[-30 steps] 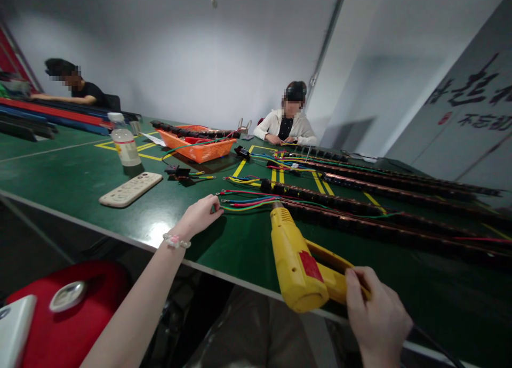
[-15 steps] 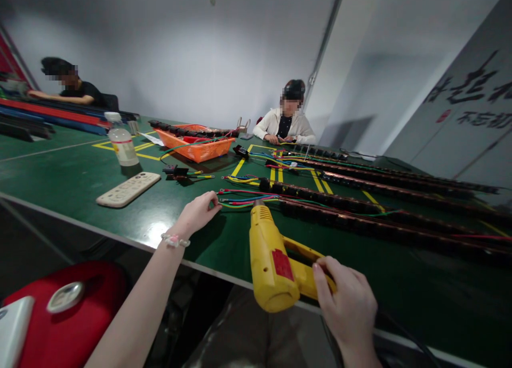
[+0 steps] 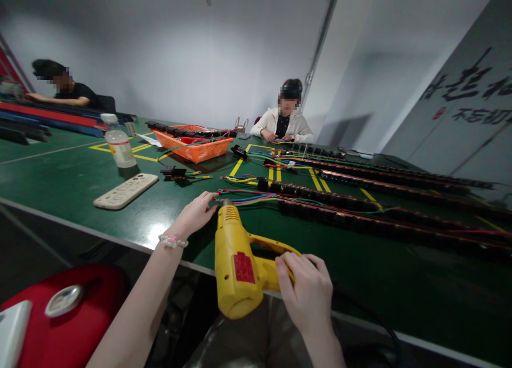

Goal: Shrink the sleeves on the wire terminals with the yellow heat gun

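Observation:
My right hand (image 3: 308, 288) is closed around the handle of a yellow heat gun (image 3: 236, 266) with a red label. The metal nozzle points away from me, over the ends of several coloured wires (image 3: 256, 200). Just left of the nozzle, my left hand (image 3: 197, 213) has its fingers pressed together at the wire tips, a beaded bracelet on its wrist. The wires run right into a long dark wiring bundle (image 3: 340, 218) lying on the green table (image 3: 120, 218). Where the fingertips meet the wires, the nozzle partly hides the view.
A phone (image 3: 126, 191) and a bottle (image 3: 119, 144) stand or lie at left. An orange basket (image 3: 196, 150) holds dark parts. Black connectors (image 3: 178, 173) lie nearby. One person (image 3: 282, 122) sits across the table, another (image 3: 72, 93) far left. A red stool (image 3: 92, 309) is below.
The heat gun and my right hand have moved left, bringing the nozzle close beside my left hand's fingers. My left hand has stayed nearly in place at the wire ends.

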Demonstrator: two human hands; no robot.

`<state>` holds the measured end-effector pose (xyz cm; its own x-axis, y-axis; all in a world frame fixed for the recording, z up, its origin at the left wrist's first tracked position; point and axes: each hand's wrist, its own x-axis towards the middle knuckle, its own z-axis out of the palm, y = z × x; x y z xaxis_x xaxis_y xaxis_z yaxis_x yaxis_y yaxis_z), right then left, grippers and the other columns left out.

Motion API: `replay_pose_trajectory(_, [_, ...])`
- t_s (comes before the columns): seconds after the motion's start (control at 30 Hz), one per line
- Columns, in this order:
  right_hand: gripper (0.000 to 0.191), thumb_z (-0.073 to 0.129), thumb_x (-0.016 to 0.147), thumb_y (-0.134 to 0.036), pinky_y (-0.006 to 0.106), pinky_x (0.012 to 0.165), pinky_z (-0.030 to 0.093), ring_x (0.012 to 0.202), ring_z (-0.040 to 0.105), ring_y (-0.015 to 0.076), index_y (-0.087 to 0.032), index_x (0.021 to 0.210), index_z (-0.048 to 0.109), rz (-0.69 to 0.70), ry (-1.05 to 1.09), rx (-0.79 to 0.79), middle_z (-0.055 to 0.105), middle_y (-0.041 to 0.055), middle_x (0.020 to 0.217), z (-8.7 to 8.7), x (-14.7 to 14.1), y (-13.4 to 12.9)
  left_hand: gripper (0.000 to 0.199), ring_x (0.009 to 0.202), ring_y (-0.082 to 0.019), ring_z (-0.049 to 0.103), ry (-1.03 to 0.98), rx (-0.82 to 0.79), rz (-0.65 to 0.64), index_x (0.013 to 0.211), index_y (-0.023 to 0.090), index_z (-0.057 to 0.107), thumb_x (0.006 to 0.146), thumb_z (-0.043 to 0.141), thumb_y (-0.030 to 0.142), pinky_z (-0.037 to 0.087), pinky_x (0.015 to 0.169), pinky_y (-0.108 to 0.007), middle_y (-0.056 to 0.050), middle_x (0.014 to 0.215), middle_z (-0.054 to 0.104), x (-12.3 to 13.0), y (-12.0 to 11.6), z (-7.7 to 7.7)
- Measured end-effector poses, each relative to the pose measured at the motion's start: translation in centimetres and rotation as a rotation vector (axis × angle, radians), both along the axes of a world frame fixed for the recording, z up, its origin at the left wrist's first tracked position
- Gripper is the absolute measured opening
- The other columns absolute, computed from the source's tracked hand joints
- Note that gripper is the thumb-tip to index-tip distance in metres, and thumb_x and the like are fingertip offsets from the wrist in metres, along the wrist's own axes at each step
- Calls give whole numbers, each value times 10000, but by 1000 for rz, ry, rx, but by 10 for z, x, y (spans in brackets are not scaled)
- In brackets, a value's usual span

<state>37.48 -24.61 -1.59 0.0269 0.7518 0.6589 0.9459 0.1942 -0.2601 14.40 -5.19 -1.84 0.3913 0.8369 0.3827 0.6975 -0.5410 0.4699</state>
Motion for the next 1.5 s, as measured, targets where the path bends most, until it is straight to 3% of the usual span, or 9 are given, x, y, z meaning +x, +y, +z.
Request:
replay_pose_trajectory(0.13, [297, 354, 901, -254, 294, 821, 299, 621, 489, 103, -200, 661, 520, 7, 8, 20, 567, -23, 629, -2, -10, 4, 421, 1066, -207, 571, 34, 15, -31, 1155, 199, 564, 768, 425, 107, 459, 910, -318, -79, 1152, 587, -2, 1, -1])
replay_pose_trajectory(0.4, [313, 359, 908, -258, 282, 788, 310, 612, 505, 98, -196, 645, 516, -6, 18, -1, 589, -26, 628, 0, -6, 9, 378, 1036, -214, 581, 90, 16, -49, 1122, 193, 585, 790, 412, 144, 455, 914, -331, -80, 1131, 608, -5, 6, -4])
replay_pose_trajectory(0.7, [298, 387, 900, -282, 268, 783, 351, 638, 552, 101, -212, 676, 569, -52, -39, 33, 645, -30, 672, 0, 33, -6, 325, 832, -168, 606, 24, 21, -77, 1112, 188, 606, 857, 415, 251, 486, 779, -296, -69, 978, 628, -3, 4, -3])
replay_pose_trajectory(0.93, [342, 362, 891, -301, 275, 740, 386, 661, 598, 123, -227, 690, 628, -149, -129, 61, 679, -27, 686, -2, 64, -15, 277, 875, -178, 611, 67, 2, -74, 956, 202, 653, 868, 407, 294, 473, 807, -289, -61, 971, 636, -3, 4, -4])
replay_pose_trajectory(1.07, [372, 332, 900, -295, 283, 744, 389, 687, 614, 134, -215, 726, 651, -213, -135, 85, 691, -12, 712, -3, 79, -15, 252, 814, -175, 603, 112, -23, -68, 946, 199, 637, 857, 428, 307, 473, 744, -283, -57, 940, 628, -3, 4, -4])
replay_pose_trajectory(1.17, [428, 279, 915, -314, 305, 750, 396, 693, 615, 160, -197, 767, 663, -284, -105, 54, 682, 20, 698, -3, 90, -16, 242, 868, -188, 599, 103, -32, -79, 949, 205, 625, 862, 419, 299, 467, 784, -296, -57, 957, 627, -3, 3, -2])
replay_pose_trajectory(1.3, [437, 249, 923, -325, 308, 720, 402, 674, 601, 167, -186, 812, 648, -328, -71, 34, 661, 31, 699, -5, 96, -18, 233, 897, -197, 593, 76, -47, -69, 950, 210, 623, 856, 422, 285, 458, 825, -313, -59, 978, 630, -1, 1, -1])
replay_pose_trajectory(1.5, [395, 267, 937, -293, 318, 812, 400, 851, 609, 179, -168, 918, 641, -305, -142, 162, 690, 54, 895, -12, 88, -23, 215, 858, -193, 599, 78, -46, -59, 912, 211, 624, 842, 435, 286, 460, 778, -299, -53, 947, 625, 0, 0, 0])
